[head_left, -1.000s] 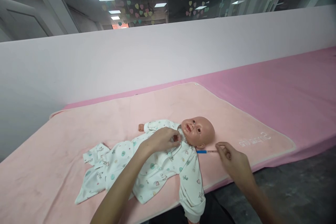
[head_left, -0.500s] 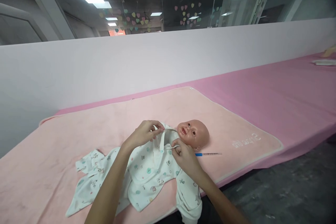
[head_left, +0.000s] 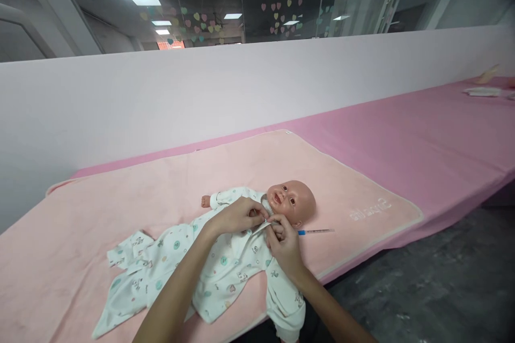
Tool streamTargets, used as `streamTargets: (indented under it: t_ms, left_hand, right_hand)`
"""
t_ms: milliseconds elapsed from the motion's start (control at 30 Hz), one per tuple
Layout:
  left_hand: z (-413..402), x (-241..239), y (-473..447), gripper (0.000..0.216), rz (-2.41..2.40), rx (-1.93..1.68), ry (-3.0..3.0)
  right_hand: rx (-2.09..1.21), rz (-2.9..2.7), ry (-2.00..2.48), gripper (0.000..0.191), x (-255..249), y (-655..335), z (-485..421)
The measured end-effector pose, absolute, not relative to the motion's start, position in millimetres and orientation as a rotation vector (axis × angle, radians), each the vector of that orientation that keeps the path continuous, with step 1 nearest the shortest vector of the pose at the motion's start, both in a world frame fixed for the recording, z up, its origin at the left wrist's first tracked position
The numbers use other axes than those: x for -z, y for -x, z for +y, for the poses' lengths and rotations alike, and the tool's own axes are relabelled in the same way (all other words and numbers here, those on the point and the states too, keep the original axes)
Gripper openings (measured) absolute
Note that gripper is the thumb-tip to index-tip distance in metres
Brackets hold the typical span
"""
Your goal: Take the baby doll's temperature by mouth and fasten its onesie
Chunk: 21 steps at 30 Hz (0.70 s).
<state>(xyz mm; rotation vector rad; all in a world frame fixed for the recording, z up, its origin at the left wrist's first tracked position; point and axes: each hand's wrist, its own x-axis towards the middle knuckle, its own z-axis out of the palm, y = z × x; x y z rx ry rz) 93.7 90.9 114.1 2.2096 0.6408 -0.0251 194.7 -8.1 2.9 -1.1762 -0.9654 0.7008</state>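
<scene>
A baby doll (head_left: pixel 292 201) lies on its back, head to the right, dressed in a white printed baby jacket (head_left: pixel 229 262). At the jacket's neckline, just below the doll's chin, my left hand (head_left: pixel 241 215) pinches one edge of the cloth. Close against it, my right hand (head_left: pixel 284 241) grips the other edge, with the fingertips of both hands almost touching. White printed baby pants (head_left: pixel 137 273) stretch to the left, partly behind my left forearm. Beside the doll's head lies a thin thermometer-like stick with a blue end (head_left: pixel 316 231).
A peach blanket (head_left: pixel 161 187) lies under the doll on a pink-covered table (head_left: pixel 422 134). Behind it runs a low white wall (head_left: pixel 225 91) with glass above. A whitish folded item (head_left: pixel 483 91) rests at the far right. The table edge drops to a dark floor.
My left hand has moved right and down, bringing its cloth edge across to my right hand at the neck. The doll's far arm and hand now show. The view has shifted slightly.
</scene>
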Motion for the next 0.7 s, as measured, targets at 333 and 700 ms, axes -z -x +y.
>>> streamTargets:
  t_ms: [333, 700]
  left_hand:
    - [99.8, -110.5, -93.7, 0.033, 0.59, 0.052, -2.017]
    - [109.3, -98.6, -96.5, 0.03, 0.612, 0.039, -1.831]
  right_hand:
    - [-0.629, -0.981, 1.301, 0.024, -1.0, -195.3, -10.4]
    - [-0.496, -1.035, 1.36, 0.023, 1.5, -197.4, -8.7]
